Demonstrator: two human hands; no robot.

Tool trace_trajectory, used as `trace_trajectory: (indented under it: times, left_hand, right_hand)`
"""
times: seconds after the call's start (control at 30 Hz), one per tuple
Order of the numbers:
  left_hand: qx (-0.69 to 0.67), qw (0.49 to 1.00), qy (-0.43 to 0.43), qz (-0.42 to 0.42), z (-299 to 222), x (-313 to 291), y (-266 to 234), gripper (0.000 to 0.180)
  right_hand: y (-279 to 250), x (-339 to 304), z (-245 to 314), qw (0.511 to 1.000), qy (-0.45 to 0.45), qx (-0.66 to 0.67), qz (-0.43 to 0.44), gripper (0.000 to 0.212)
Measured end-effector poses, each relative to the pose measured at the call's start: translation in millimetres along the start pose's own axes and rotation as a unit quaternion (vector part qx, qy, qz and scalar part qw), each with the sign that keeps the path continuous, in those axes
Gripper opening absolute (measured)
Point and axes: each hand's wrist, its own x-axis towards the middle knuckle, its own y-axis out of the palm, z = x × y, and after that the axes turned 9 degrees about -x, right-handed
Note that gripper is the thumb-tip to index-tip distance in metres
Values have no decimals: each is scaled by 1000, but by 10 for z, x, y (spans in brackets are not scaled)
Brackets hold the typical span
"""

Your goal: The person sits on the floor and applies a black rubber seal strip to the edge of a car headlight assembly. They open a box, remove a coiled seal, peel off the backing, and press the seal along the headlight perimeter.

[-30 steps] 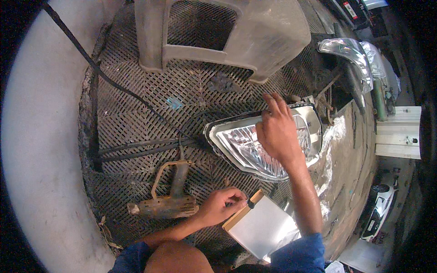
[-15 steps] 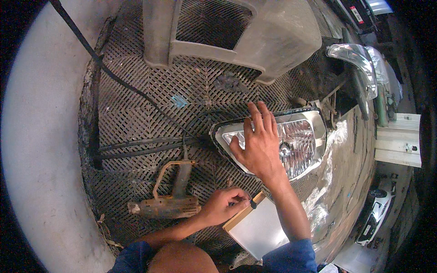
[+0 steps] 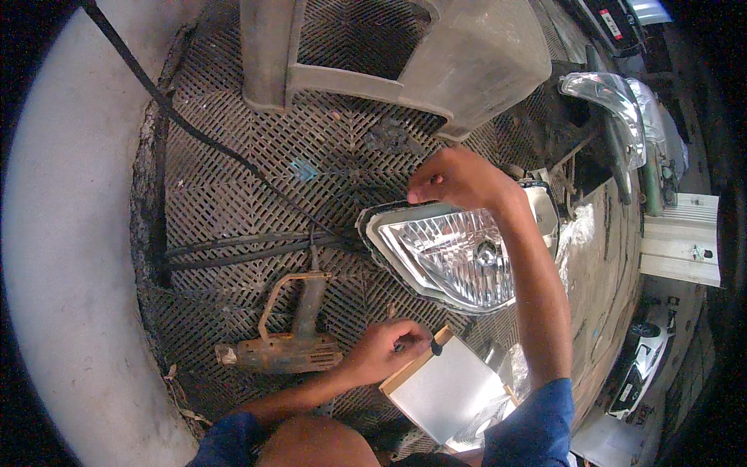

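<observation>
My right grip (image 3: 463,179) curls over the far rim of the headlight (image 3: 447,257), which lies at the floor mat's (image 3: 226,210) right edge. My left grip (image 3: 381,352) is half-curled, fingertips by a black piece (image 3: 437,348) on the white panel's (image 3: 447,385) tan edge. I cannot tell whether either pinches anything.

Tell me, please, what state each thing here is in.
Headlight: face up, shiny inside showing, dark-rimmed.
Right hand: fingers curled at the headlight's far edge; contact unclear.
Left hand: fingers curled, dark piece by the fingertips.
White panel: white face up, lying askew.
Heat gun: on its side, stained; on or off unclear.
Stool: partly out of view.
Black cable: slack.
</observation>
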Motion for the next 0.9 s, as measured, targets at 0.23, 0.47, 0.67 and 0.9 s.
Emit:
trace_trajectory:
  times: [0.23, 0.47, 0.67, 0.9]
  left_hand:
    - [-59, 998, -8, -10, 25, 5, 54, 19]
    - [-43, 999, -7, -28, 93, -19, -5, 22]
    - [-52, 998, -15, -24, 18, 8, 13, 22]
    - [-44, 999, -13, -6, 67, 36, 78, 21]
  right_hand:
    - [146, 138, -91, 997, -69, -17, 16, 26]
    - [210, 119, 40, 979, -132, -153, -21, 16]
    - [397, 17, -2, 953, -162, -246, -71, 21]
    - [454, -276, 20, 939, -94, -166, -286, 16]
